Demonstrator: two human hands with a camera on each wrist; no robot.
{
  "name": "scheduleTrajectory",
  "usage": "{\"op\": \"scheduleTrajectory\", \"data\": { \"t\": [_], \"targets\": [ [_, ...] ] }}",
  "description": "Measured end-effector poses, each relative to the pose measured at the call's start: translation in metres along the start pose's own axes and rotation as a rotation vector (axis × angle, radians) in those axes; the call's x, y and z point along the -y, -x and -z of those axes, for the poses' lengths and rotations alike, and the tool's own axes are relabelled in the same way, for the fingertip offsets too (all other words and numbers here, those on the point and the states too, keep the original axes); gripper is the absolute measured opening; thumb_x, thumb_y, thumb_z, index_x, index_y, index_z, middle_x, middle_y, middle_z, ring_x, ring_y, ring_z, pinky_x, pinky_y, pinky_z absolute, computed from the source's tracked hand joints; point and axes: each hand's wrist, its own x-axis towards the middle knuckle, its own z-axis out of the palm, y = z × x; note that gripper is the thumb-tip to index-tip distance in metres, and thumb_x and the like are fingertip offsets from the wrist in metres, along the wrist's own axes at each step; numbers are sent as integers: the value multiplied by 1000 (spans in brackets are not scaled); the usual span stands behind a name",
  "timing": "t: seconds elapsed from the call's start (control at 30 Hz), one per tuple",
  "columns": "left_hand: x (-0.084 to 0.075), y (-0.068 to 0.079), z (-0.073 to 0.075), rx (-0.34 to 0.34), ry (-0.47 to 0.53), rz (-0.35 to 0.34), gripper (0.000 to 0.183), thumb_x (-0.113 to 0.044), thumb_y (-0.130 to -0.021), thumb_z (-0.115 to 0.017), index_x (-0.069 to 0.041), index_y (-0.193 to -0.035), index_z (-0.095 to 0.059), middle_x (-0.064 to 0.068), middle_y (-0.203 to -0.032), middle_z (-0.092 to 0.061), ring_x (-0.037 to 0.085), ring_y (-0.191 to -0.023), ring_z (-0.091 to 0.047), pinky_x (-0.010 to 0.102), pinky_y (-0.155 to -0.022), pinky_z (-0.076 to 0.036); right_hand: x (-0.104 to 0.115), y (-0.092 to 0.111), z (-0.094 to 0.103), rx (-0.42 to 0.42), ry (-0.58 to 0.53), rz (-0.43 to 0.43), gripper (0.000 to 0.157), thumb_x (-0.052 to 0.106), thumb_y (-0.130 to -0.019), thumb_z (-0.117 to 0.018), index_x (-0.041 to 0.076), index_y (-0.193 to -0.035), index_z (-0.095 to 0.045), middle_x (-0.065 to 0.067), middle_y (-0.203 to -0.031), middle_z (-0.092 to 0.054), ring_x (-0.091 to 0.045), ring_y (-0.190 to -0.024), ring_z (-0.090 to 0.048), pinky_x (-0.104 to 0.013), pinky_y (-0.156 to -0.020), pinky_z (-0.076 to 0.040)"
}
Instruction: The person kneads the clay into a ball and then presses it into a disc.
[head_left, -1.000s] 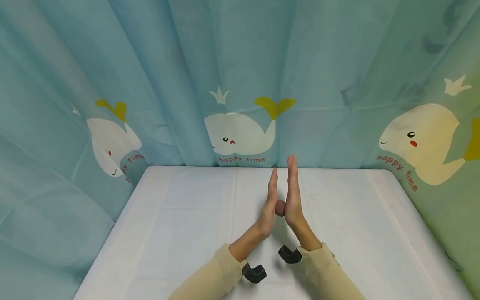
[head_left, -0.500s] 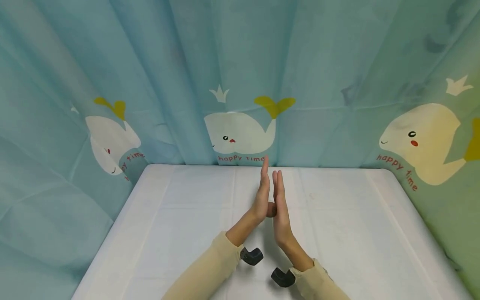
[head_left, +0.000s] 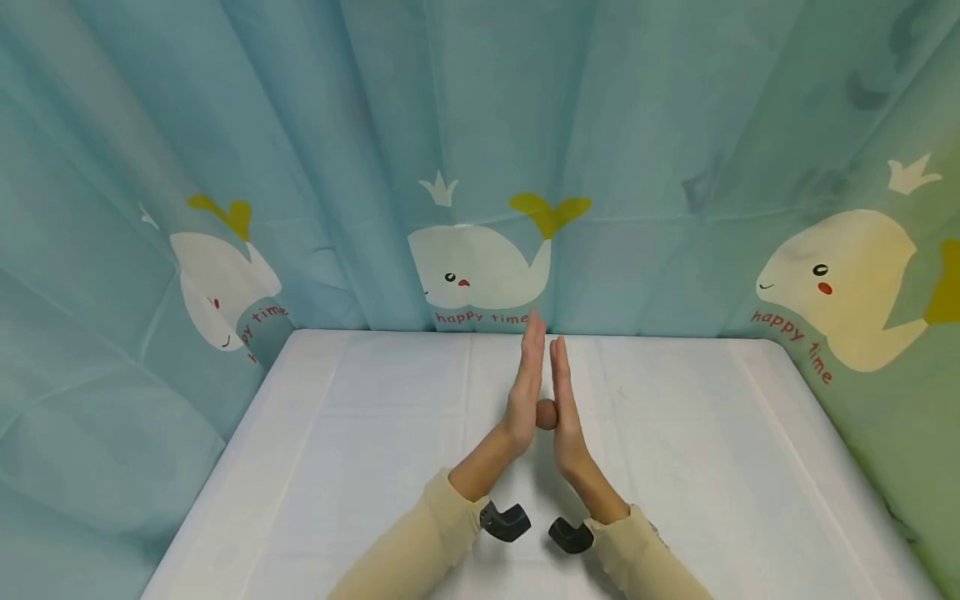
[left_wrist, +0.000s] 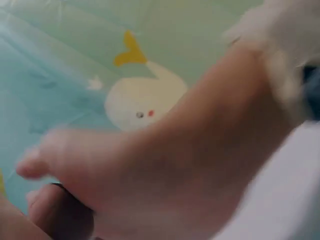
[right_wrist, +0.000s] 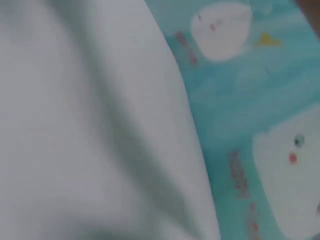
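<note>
A small brown ball (head_left: 547, 414) sits between two upright, facing palms over the table, pressed from both sides. My left hand (head_left: 526, 392) has straight fingers pointing away and upward, its palm against the ball's left side. On the other side stands my right hand (head_left: 566, 408), also straight-fingered, its fingertips a little lower in the head view. From the left wrist, the ball (left_wrist: 72, 217) looks dark and partly hidden beside the blurred left hand (left_wrist: 150, 170). The right wrist view shows no clear part of the right hand's work.
A white-covered table (head_left: 375, 467) lies under the hands. Blue-green curtains (head_left: 645, 167) with printed whales hang along its back and sides. Black curved mounts (head_left: 506, 522) stick out from the cuffs of both beige sleeves (head_left: 420, 542).
The palms have slid against each other: the left hand went forward, the right hand back toward the body, then slightly forward again. The ball has shifted slightly left with them.
</note>
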Motion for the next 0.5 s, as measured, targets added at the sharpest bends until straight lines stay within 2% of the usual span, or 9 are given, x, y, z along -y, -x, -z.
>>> {"op": "scheduleTrajectory", "data": {
  "t": [0.13,0.23,0.3,0.37,0.5],
  "targets": [
    [15,-7,7,-12,-94,4,62,-47,-111,-5,-22,-166,6,-3,-172,5,15,-157,4,54,-124,2,17,5,-12,-7,6,43,56,33,-112,-7,24,-167,0,2,-173,-2,-20,-158,1,-41,-124,-1],
    [33,0,6,-3,-117,53,60,-44,-111,-4,-24,-166,8,0,-173,7,18,-158,4,56,-124,0,29,-7,-8,-28,60,74,57,36,-112,-9,23,-167,-5,4,-173,-3,-18,-158,2,-49,-124,2],
    [40,8,2,-1,-90,89,61,-47,-111,-6,-25,-166,10,3,-173,7,21,-158,2,58,-123,-2,33,-19,-2,-37,107,71,57,36,-112,-10,23,-167,-7,2,-173,-4,-16,-158,3,-52,-123,5],
    [39,14,-2,5,-38,104,62,-49,-110,-7,-25,-166,10,5,-172,7,24,-158,1,56,-124,-3,29,-30,7,-36,142,53,57,36,-112,-10,23,-167,-7,1,-173,-3,-15,-157,6,-53,-123,7],
    [18,15,-7,14,65,47,66,-51,-111,-10,-21,-165,11,9,-172,6,27,-158,3,52,-125,-1,9,-36,20,-16,105,15,55,31,-113,-8,21,-167,-5,1,-173,0,-15,-157,6,-52,-123,6]
  ]
}}
